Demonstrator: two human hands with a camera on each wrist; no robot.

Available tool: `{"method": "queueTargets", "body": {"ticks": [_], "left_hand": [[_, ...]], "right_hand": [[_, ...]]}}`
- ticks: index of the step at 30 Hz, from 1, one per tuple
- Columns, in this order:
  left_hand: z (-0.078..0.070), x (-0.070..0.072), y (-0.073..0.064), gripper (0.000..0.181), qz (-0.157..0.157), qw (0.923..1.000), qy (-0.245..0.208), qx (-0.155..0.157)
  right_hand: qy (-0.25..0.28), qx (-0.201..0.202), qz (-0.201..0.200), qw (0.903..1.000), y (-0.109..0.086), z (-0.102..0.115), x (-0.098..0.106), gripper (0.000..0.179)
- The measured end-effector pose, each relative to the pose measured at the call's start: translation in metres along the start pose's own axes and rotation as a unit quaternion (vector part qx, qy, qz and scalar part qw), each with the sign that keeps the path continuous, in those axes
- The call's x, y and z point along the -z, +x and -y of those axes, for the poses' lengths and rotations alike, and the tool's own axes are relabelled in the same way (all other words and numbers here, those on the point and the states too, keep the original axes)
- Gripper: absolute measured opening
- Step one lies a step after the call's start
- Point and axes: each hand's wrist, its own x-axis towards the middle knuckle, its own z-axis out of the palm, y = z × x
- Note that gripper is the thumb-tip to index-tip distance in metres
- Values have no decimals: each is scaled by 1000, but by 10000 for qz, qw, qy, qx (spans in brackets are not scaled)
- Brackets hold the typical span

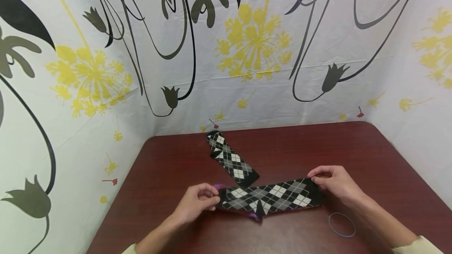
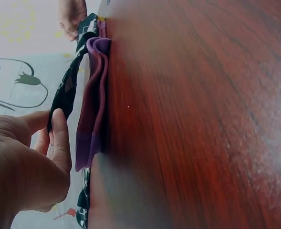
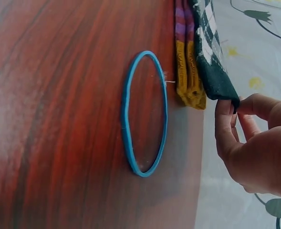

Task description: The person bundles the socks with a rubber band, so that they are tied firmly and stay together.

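currently, both hands (image 1: 197,201) nearly closed, pinching argyle sock (image 1: 279,197) by opposite ends.

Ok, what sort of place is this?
Probably an indoor, screened-off work corner: a reddish-brown table, flower-printed sheeting behind and beside it, and argyle socks being handled there.

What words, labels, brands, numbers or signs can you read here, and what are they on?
None can be read.
Held argyle sock: diamond pattern only.
Other argyle sock: same.
Hanging cloth: printed plants only.
Yellow fabric below held sock: dark marks, too blurred to call lettering.
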Motion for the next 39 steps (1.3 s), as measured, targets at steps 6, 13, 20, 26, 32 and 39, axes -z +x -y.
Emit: {"method": "queueTargets", "body": {"ticks": [6, 13, 20, 26, 32, 39], "left_hand": [[2, 2, 2, 13, -19, 9982, 561, -225], [3, 5, 5, 8, -245, 9891, 1357, -505], [6, 6, 8, 5, -426, 9728, 2128, -810], [9, 8, 12, 6, -404, 9658, 2419, -840], [12, 11, 14, 8, -272, 9625, 2543, -904], [15, 13, 15, 4, -115, 9640, 2536, -796]], "right_hand": [[-546, 74, -86, 9984, 1, 0, -5, 16], [-1082, 281, -218, 9935, 2, -3, -6, 11], [-1588, 413, -242, 9861, 1, -5, -8, 13], [-2187, 674, -311, 9730, 2, -7, -9, 12], [-2474, 810, -365, 9648, 3, -9, -7, 12], [-2630, 820, -371, 9606, 4, -11, -6, 13]]}}
